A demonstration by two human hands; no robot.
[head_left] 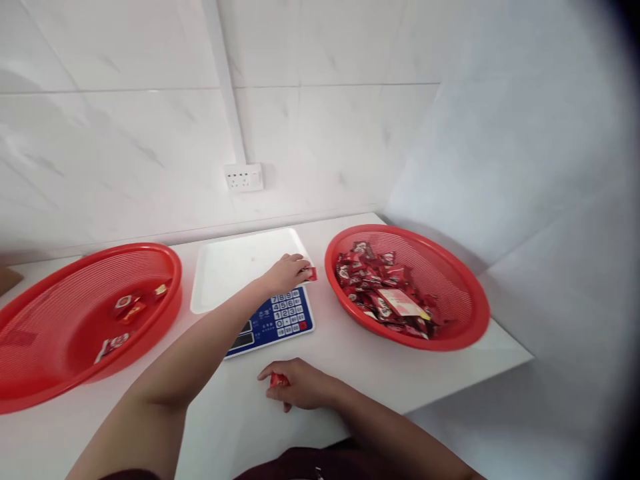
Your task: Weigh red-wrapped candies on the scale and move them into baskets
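Red packets (367, 283) lie in both baskets and in both hands, in front of a pale tiled wall (320, 133). A white surface (225, 413) carries everything. On it, the left basket (45, 330), red and cut off by the edge of view, holds only a few wrapped sweets (133, 311) low on its right side; the right basket (450, 283), also red, bears a heap of packets gathered toward its left and front. Between the two baskets stands a scale with a white plate (230, 267) and a blue keypad (289, 313) along its front. The left arm, bare below a dark sleeve, slants from the lower left across the scale, elbow bent, partly covering the keypad panel. Its left hand (287, 273) is palm down over the plate's front right corner, fingers curled and pinching one packet (312, 274) that juts toward the right basket; whether the hand touches the plate I cannot tell. The right arm comes in from the lower right, and the right hand (306, 385) hangs just in front of the scale, pointing left, thumb and index finger forward, loosely closed around a red piece (279, 379). Smallest of the rest, a pale card (403, 303) lies on the heap.
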